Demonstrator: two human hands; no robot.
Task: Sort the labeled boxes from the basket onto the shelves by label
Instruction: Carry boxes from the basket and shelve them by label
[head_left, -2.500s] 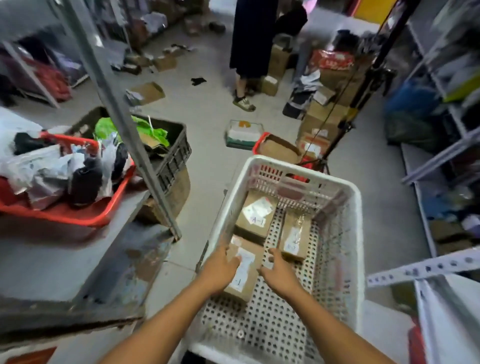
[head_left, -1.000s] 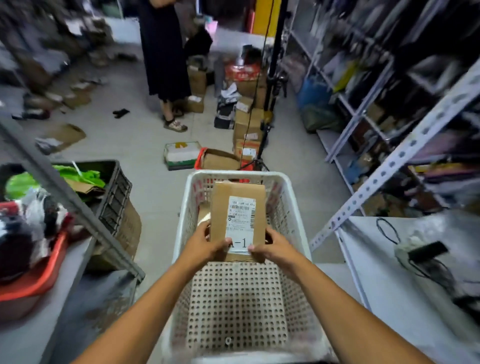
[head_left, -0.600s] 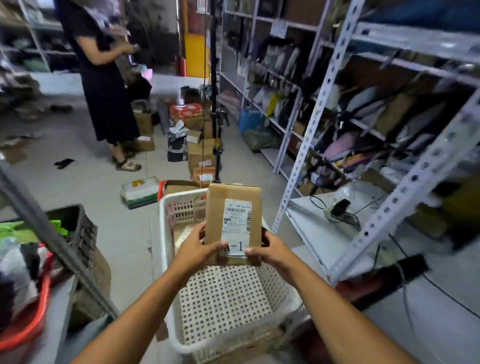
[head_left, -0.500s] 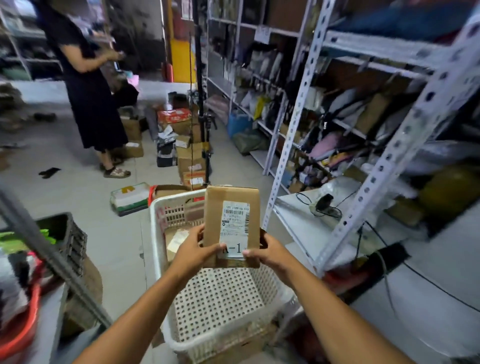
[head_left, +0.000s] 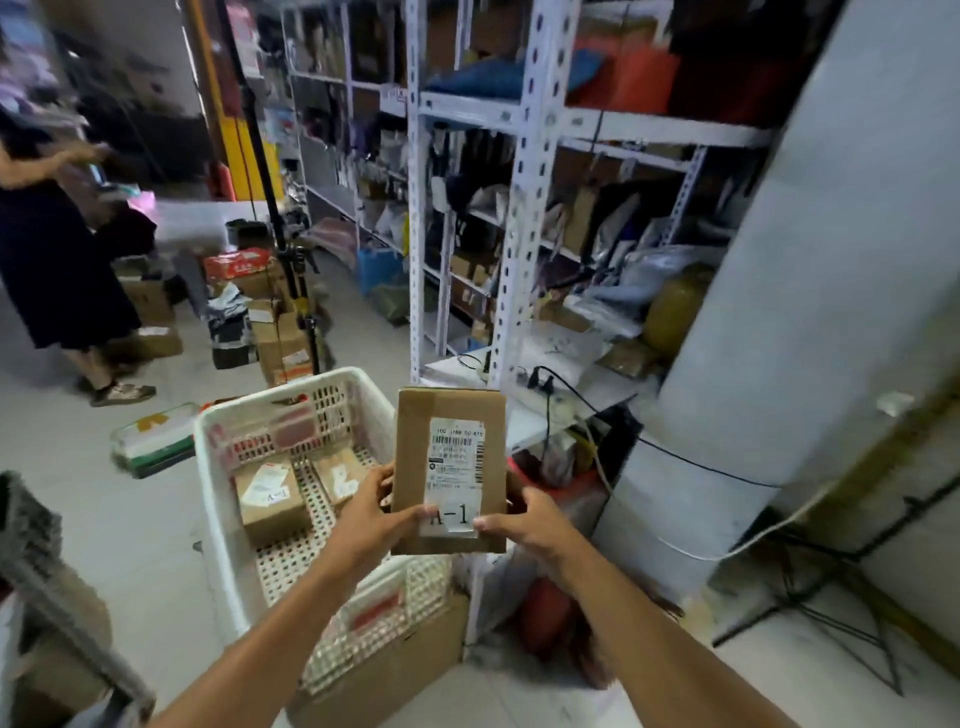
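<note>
While the person holds it up to read, the flat brown cardboard box with a white shipping label (head_left: 449, 470) stands upright in the air, just above the right near edge of the white perforated plastic basket (head_left: 218, 499).

At the far left another person in a dark dress (head_left: 52, 260) stands beside cartons on the floor. Coming to the right, the basket sits on a cardboard carton, and two smaller brown labelled boxes (head_left: 272, 499) lie flat on its floor at the far end.

The left hand (head_left: 371, 517) grips the lower left edge of the raised box, the thumb on the front and the fingers curled behind. The right hand (head_left: 524, 519) grips the lower right edge in the same way, its thumb touching the label corner. On the label I read "A-1", partly covered by the left thumb.

To the right rise the white slotted metal shelves (head_left: 519, 234), full of parcels and bags. A grey extension cable (head_left: 550, 395) lies on the low near shelf.

To do this step well, I think the person should keep both hands on the box, find the shelf place marked A-1 before moving, and put the box down flat with the label outward. I cannot see any shelf marks; they are too blurred.
</note>
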